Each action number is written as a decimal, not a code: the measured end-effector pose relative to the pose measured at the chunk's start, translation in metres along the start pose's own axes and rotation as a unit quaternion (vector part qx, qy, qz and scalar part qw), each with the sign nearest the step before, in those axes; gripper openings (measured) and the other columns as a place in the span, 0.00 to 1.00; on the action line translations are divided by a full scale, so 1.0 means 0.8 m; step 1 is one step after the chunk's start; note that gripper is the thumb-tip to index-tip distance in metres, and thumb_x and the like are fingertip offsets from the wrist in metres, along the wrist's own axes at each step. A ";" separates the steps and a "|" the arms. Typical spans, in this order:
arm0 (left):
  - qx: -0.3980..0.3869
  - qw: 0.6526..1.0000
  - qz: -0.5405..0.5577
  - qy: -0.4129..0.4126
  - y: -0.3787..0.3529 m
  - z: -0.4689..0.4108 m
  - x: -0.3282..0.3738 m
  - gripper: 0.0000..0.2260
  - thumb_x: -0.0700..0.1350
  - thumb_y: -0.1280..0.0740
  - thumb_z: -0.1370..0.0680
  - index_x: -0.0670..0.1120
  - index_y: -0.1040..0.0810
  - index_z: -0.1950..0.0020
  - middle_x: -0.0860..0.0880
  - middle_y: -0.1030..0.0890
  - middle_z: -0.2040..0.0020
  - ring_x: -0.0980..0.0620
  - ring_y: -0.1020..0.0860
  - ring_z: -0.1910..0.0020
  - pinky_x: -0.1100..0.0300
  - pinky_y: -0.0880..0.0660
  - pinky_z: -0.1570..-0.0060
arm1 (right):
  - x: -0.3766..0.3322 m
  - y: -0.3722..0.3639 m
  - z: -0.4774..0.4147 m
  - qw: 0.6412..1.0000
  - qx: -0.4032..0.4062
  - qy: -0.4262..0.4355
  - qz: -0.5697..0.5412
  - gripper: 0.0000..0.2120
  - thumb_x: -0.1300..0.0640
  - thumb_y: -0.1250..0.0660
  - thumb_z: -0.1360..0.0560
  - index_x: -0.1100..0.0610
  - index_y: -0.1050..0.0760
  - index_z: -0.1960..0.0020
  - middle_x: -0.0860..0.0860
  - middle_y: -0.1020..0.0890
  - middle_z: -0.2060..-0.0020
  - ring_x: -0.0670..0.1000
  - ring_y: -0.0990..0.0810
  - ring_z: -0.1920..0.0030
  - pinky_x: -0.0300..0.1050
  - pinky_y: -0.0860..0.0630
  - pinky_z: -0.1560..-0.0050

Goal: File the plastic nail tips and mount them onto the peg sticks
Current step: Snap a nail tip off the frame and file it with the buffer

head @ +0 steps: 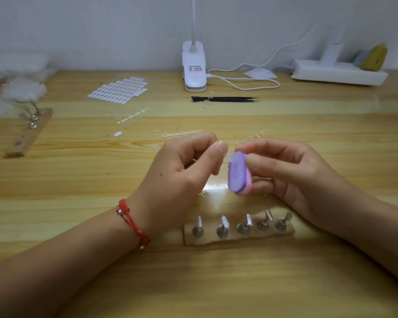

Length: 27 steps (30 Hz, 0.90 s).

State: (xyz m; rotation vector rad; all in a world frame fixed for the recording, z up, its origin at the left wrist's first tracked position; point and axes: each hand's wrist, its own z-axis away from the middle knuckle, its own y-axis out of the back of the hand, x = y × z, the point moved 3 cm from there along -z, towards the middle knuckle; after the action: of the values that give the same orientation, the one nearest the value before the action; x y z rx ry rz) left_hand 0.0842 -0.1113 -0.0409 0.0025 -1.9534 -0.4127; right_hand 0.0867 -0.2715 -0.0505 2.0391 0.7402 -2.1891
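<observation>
Pinches a clear nail tip [228,157], blurred and hard to make out, between thumb and forefinger of the left hand [184,173]; curls the other fingers in toward the palm. Wears a red cord bracelet [132,220] on that wrist.

Grips a purple-and-pink buffer block [237,173] in the right hand [292,173], thumb on the near side, fingers curled round the far side. Holds the block's upper end right at the nail tip; touching or just beside, cannot tell through the blur.

Holds both hands above the wooden table [78,180], just behind a wooden base [239,239] with five peg sticks [222,228] in a row, all tilted. Cannot tell whether any peg carries a tip.

Farther back on the table: clear strips of nail tips [182,134], a sheet of white adhesive tabs [118,90], black tweezers [225,99], the white clip base of a lamp [194,67] with its cable [251,84], a white power strip [338,73] by the wall. At far left: a second wooden base [29,134] with a few pegs.
</observation>
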 end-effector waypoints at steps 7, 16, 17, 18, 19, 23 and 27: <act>-0.004 1.000 0.009 0.003 0.000 -0.001 0.000 0.15 0.46 0.40 0.24 0.47 0.33 0.71 0.55 0.37 0.75 0.58 0.40 0.75 0.68 0.42 0.73 | 0.000 0.000 0.001 1.000 0.001 0.001 0.003 0.08 0.61 0.25 0.37 0.56 0.15 0.58 0.53 0.16 0.66 0.47 0.16 0.66 0.37 0.20 0.65; -0.015 1.000 0.009 0.003 -0.001 0.000 0.000 0.15 0.46 0.40 0.23 0.47 0.33 0.71 0.54 0.37 0.75 0.58 0.40 0.75 0.68 0.42 0.73 | 0.001 0.002 -0.001 1.000 0.019 0.007 0.002 0.07 0.59 0.27 0.36 0.57 0.15 0.58 0.53 0.15 0.65 0.47 0.16 0.65 0.38 0.20 0.64; -0.023 1.000 0.007 0.004 -0.002 0.000 0.000 0.15 0.46 0.40 0.24 0.48 0.32 0.71 0.54 0.37 0.75 0.57 0.40 0.75 0.68 0.42 0.73 | 0.001 0.005 -0.002 0.999 0.041 0.012 -0.014 0.06 0.60 0.28 0.35 0.58 0.16 0.58 0.54 0.15 0.64 0.48 0.16 0.65 0.38 0.20 0.64; -0.026 1.000 0.007 0.003 -0.002 0.001 0.000 0.15 0.46 0.40 0.24 0.48 0.32 0.71 0.54 0.37 0.75 0.57 0.40 0.75 0.67 0.42 0.73 | 0.000 0.009 -0.002 0.998 0.058 0.015 -0.035 0.07 0.61 0.29 0.34 0.58 0.16 0.58 0.54 0.15 0.64 0.48 0.16 0.65 0.39 0.20 0.64; -0.023 1.000 0.007 0.003 -0.002 0.001 0.000 0.15 0.46 0.40 0.24 0.47 0.32 0.71 0.55 0.37 0.75 0.57 0.40 0.76 0.67 0.42 0.74 | 0.000 0.010 -0.002 0.997 0.061 0.015 -0.046 0.07 0.61 0.29 0.35 0.58 0.16 0.58 0.54 0.16 0.65 0.48 0.16 0.65 0.39 0.20 0.64; -0.011 1.000 0.007 -0.001 -0.001 0.000 0.000 0.15 0.46 0.40 0.24 0.47 0.32 0.71 0.55 0.37 0.75 0.57 0.40 0.75 0.66 0.42 0.74 | 0.000 0.003 0.000 1.000 0.013 0.004 0.005 0.08 0.58 0.26 0.38 0.56 0.15 0.58 0.53 0.16 0.66 0.47 0.16 0.66 0.38 0.20 0.65; -0.036 0.999 -0.022 -0.026 -0.004 0.003 0.003 0.15 0.45 0.40 0.23 0.49 0.31 0.70 0.51 0.35 0.74 0.53 0.37 0.74 0.62 0.40 0.72 | -0.002 0.011 -0.003 0.993 0.095 0.023 -0.066 0.11 0.60 0.32 0.33 0.60 0.21 0.51 0.54 0.16 0.64 0.49 0.16 0.64 0.40 0.19 0.64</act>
State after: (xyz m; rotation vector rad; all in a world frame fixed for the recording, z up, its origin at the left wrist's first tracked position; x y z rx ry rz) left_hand 0.0807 -0.1138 -0.0407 -0.0118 -1.9913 -0.5153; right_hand 0.0924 -0.2788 -0.0517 2.1940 0.7154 -2.3759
